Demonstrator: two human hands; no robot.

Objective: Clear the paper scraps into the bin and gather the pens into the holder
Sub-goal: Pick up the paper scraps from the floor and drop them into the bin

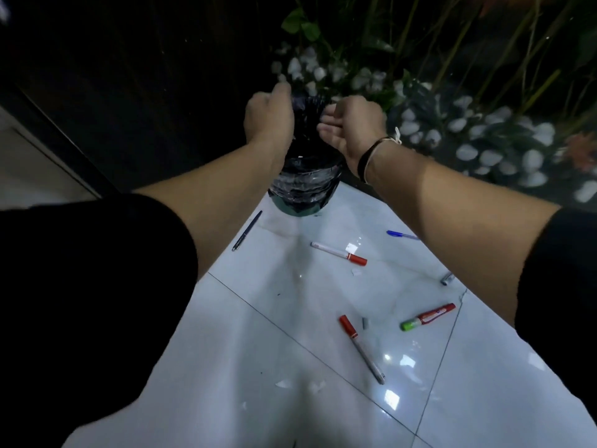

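Bin (303,185) top hidden by hands, pens scattered

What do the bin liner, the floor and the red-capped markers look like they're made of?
Bin liner: thin black plastic film, probably; it crinkles and shines in folds where the left hand and right hand gather it.
Floor: glossy white tile, ceramic or similar; grout lines and mirror-like glare.
Markers: likely smooth moulded plastic, red caps.

Tiled floor (226,367) beside pebbled planter (468,140)
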